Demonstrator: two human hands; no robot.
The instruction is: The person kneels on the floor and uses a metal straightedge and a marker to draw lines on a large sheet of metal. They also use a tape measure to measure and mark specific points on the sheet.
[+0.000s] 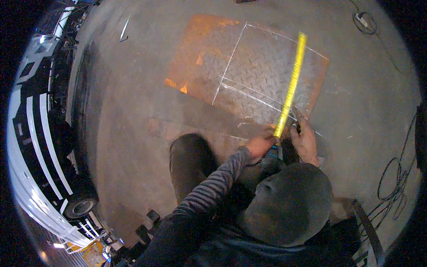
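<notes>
A rusty steel checker plate (200, 50) lies on the concrete floor before me, marked with white chalk-like lines (233, 55). My left hand (262, 145) grips a tape measure (275, 152) with blue parts, at the plate's near edge. The yellow tape blade (293, 85) extends from it across the plate past the far line; its far end is blurred. Beside the blade, my right hand (305, 140) reaches over the near right corner with its index finger extended. Whether it pinches something small is unclear. A dark rounded cap-like shape (290, 203) hides the right forearm.
A white vehicle (30, 180) with a black tyre (81, 207) stands at the left. Loose black cable (388, 197) lies at the right, and another coiled cord (363, 23) at the upper right. A thin metal strip (125, 28) rests on the floor at the upper left.
</notes>
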